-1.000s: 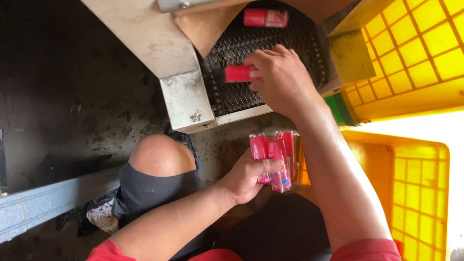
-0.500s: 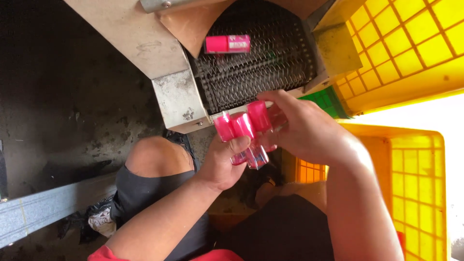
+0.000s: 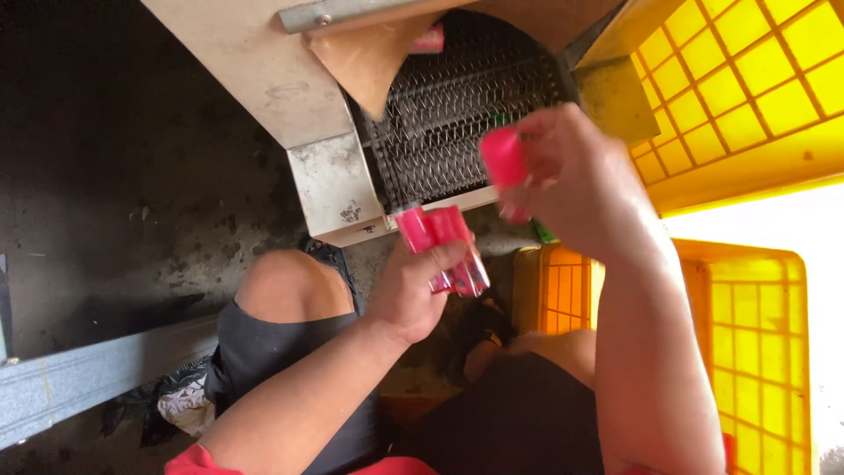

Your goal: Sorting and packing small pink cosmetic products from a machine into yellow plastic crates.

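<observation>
My left hand (image 3: 413, 286) grips a small bundle of pink packets (image 3: 440, 246) held upright just below the mesh conveyor belt (image 3: 466, 114). Over the belt's near end my right hand (image 3: 571, 180) is raised, pinching one pink packet (image 3: 504, 158) between thumb and fingers. Far up the belt, another pink packet (image 3: 429, 40) is partly hidden under a brown flap (image 3: 369, 57).
The belt runs inside a grey metal housing (image 3: 264, 70). Yellow plastic crates stand at the upper right (image 3: 747, 97) and lower right (image 3: 756, 343). My knees (image 3: 281, 290) sit beneath my arms. The floor is dark concrete (image 3: 105, 176), with a grey rail (image 3: 88, 378) at lower left.
My right hand has pulled away from the bundle, lifting one packet up and to the right. The loose packet on the belt has travelled farther away, under the flap.
</observation>
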